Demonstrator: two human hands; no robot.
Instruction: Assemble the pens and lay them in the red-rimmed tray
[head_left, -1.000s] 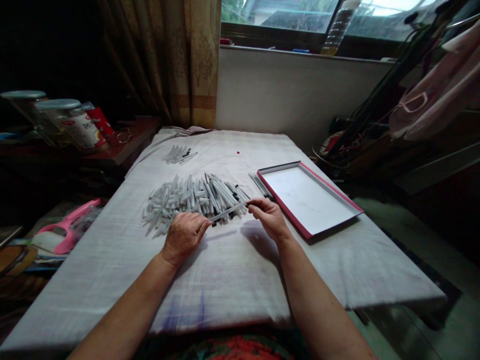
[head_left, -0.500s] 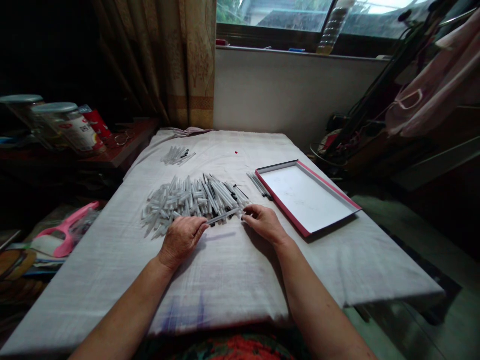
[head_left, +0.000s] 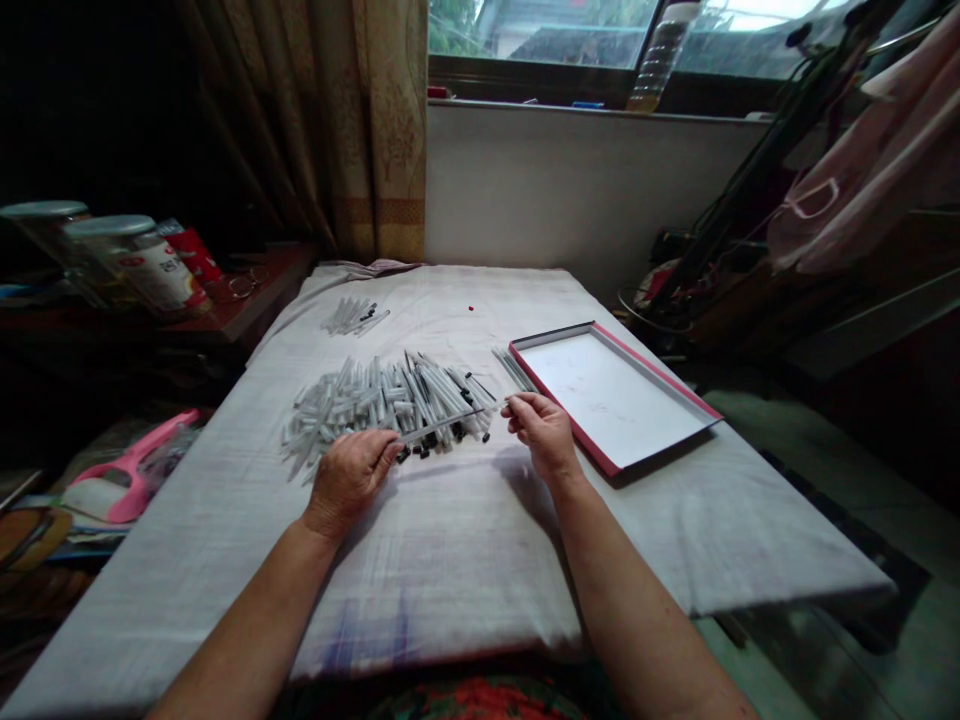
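My left hand (head_left: 351, 480) is closed around one end of a clear pen barrel (head_left: 439, 427), held slantwise above the table. A thin pen refill (head_left: 489, 407) shows at the barrel's right end, and the fingertips of my right hand (head_left: 538, 428) pinch its far end. How much of the refill sits inside the barrel, I cannot tell. Just behind my hands lies a large heap of clear pen barrels (head_left: 352, 395), with thin refills and small black caps (head_left: 424, 452) at its right and front.
An open shallow box (head_left: 615, 395) with red sides lies on the right, with a row of thin tubes (head_left: 511, 368) along its left edge. A smaller pile of pen parts (head_left: 352, 316) and a tiny red piece (head_left: 471, 308) lie farther back on the white cloth (head_left: 465, 560).
My right hand has moved up and to the right, and my left hand slightly left. The gap between them is wider, and the thin refill now shows beyond the barrel's end.
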